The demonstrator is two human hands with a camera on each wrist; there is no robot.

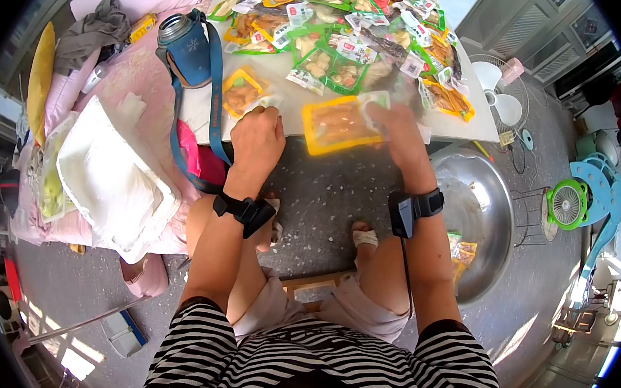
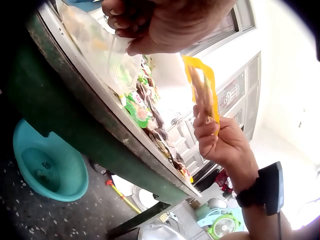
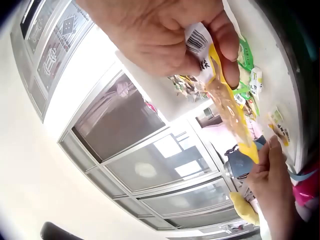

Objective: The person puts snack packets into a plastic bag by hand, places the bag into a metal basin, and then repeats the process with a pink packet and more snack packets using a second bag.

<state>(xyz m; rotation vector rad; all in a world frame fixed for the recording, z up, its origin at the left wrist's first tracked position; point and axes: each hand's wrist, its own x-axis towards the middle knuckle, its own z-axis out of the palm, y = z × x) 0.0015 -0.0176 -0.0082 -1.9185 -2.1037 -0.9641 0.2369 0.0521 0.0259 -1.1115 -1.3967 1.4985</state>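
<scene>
In the head view my right hand (image 1: 397,131), blurred, grips one end of a yellow-edged clear food packet (image 1: 341,123) in front of the table. Light-brown pieces show through it. The right wrist view shows the thumb and fingers of that hand on the packet's barcoded end (image 3: 197,41). My left hand (image 1: 258,142), fingers curled, is at the table's front edge, just short of another yellow-edged packet (image 1: 242,92). Clear plastic (image 2: 102,50) sits right at its thumb tip in the left wrist view; I cannot tell whether the fingers pinch it.
Many packets (image 1: 335,61) cover the table (image 1: 469,130). A blue bottle in a strapped sleeve (image 1: 190,60) stands at left, its strap beside my left hand. A large metal basin (image 1: 496,245) with packets inside stands at right. White cloth (image 1: 111,178) lies on the pink bedding.
</scene>
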